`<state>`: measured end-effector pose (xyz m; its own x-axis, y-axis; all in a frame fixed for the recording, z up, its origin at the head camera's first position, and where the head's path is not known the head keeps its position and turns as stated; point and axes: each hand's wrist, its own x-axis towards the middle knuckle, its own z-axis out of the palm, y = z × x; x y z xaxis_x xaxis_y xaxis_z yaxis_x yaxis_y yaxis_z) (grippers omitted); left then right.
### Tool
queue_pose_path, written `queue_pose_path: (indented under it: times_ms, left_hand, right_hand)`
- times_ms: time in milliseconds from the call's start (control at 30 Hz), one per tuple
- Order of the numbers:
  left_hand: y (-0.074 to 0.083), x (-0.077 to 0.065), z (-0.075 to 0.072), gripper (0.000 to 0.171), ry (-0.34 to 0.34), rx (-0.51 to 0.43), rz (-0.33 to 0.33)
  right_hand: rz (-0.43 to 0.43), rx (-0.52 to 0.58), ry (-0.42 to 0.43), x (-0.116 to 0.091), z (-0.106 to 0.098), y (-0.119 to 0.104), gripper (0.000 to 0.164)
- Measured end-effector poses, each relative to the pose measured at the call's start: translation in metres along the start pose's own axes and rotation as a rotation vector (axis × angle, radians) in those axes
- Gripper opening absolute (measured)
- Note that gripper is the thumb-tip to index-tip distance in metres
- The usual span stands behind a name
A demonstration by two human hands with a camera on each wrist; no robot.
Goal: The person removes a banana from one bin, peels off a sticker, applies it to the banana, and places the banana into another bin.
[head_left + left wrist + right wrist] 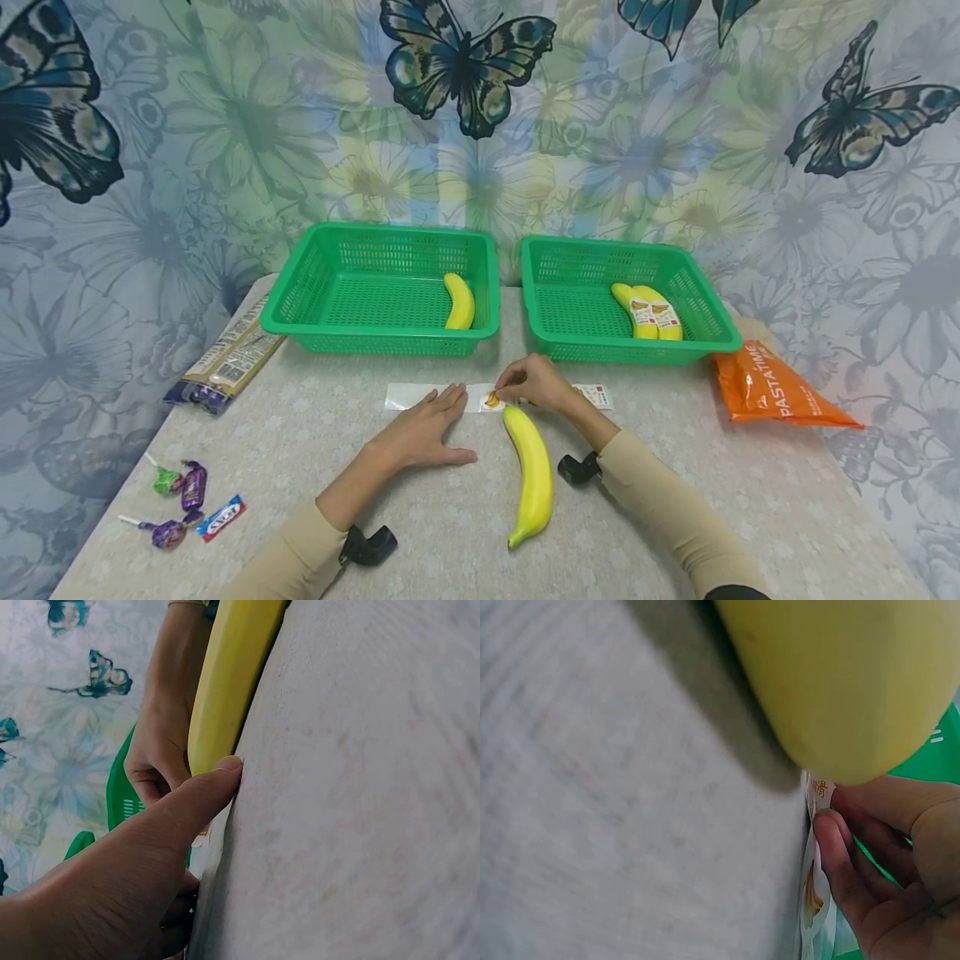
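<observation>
A white strip of banana stickers (602,396) lies across the table in front of the baskets. My left hand (428,432) rests flat with fingers spread, its fingertips on the strip's bare left part. With thumb and forefinger, my right hand (534,382) pinches the edge of a sticker (814,896) printed with bananas, which lifts slightly in the right wrist view. One yellow banana (532,479) lies lengthwise on the table between my forearms, its far tip close to the strip.
The left green basket (382,342) holds one banana (460,302). Two labelled bananas (647,313) lie in the right green basket (622,350). An orange bag (780,387) is at the right, a gold-and-blue packet (232,358) at the left. Several sweets (193,486) lie front left.
</observation>
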<state>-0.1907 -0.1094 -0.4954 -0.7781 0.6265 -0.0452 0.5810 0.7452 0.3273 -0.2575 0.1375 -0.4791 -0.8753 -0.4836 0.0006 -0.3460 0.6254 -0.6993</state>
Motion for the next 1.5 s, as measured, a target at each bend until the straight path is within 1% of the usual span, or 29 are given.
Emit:
queue_pose_path:
  times_ms: [333,500,733,933,1033,1133,1267,1367,1500]
  left_hand:
    - [0.003,-0.001,-0.002,0.102,-0.003,0.004,0.006]
    - [0.003,-0.001,-0.002,0.102,-0.002,-0.010,0.005]
    - [0.003,-0.001,-0.001,0.101,0.003,-0.006,0.007]
    - [0.001,0.000,0.004,0.102,0.008,0.007,0.007]
    - [0.000,0.000,0.005,0.103,0.005,0.012,-0.001]
    - [0.000,0.000,0.004,0.103,0.012,-0.003,0.000]
    - [-0.001,0.000,0.004,0.103,0.015,-0.011,0.001]
    - [-0.002,0.000,0.004,0.104,0.025,-0.010,0.003]
    - [-0.004,0.001,0.005,0.104,0.035,-0.007,0.003]
  right_hand:
    - [0.002,-0.030,0.024,-0.003,-0.004,-0.004,0.006]
    - [0.003,-0.032,0.035,-0.004,-0.007,-0.007,0.006]
    - [0.028,-0.043,0.043,-0.008,-0.012,-0.009,0.005]
    - [0.061,-0.016,0.050,-0.011,-0.018,-0.010,0.005]
    - [0.053,-0.004,0.064,-0.013,-0.021,-0.010,0.006]
    - [0.050,0.022,0.076,-0.014,-0.024,-0.010,0.007]
    - [0.069,0.065,0.077,-0.016,-0.028,-0.010,0.008]
    - [0.076,0.059,0.089,-0.017,-0.032,-0.012,0.009]
    - [0.062,0.025,0.129,-0.019,-0.038,-0.015,0.010]
